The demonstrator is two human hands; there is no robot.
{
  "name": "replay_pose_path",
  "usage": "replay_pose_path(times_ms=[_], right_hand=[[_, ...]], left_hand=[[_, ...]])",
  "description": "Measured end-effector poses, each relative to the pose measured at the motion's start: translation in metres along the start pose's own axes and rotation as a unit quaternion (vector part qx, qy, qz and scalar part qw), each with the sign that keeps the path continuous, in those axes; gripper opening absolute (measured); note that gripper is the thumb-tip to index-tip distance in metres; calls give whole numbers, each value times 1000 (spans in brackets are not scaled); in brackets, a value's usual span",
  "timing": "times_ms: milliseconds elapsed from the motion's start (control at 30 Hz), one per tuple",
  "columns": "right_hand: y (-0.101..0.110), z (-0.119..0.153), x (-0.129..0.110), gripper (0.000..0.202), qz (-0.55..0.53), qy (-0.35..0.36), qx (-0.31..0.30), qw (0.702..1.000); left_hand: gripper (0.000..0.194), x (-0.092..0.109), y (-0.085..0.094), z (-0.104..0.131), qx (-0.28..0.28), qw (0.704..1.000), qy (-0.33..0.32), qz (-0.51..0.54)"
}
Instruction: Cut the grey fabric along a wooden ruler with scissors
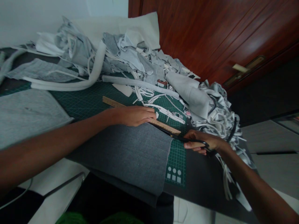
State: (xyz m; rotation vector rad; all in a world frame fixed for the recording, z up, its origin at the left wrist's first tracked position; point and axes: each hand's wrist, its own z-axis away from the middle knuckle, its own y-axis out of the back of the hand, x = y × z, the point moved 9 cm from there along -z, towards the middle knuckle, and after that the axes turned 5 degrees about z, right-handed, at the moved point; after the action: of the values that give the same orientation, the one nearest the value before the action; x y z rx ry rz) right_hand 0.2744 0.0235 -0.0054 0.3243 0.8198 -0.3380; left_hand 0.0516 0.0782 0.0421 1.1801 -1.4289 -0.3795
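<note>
A dark grey cloth (130,155) lies on the green cutting mat (178,152), its near part hanging over the table's front edge. Along its far edge runs a wooden ruler (165,127). My left hand (140,115) is closed around the ruler's middle and the cloth edge, fingertips pressed together; what exactly they pinch is partly hidden. In my right hand (198,141) are black-handled scissors (187,139), fingers wrapped round the grips. The blades point left, along the ruler and the cloth's right corner.
Grey and white fabric scraps (140,59) are heaped along the back. More strips (224,124) pile up at the right edge. A light grey cloth (25,115) lies at left. Behind the table stands a red-brown door (198,34) with a handle (241,68).
</note>
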Motion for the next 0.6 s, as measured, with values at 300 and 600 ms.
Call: replay_pose_path(times_ms=[300,600], right_hand=[[-1,-1,1,57,-1,-7,-1,1000],[1,-1,4,58,3,-22,-3,1000]], left_hand=[[25,1,2,-1,5,1000,-5,17],[26,0,1,0,-9,1000,-1,12]])
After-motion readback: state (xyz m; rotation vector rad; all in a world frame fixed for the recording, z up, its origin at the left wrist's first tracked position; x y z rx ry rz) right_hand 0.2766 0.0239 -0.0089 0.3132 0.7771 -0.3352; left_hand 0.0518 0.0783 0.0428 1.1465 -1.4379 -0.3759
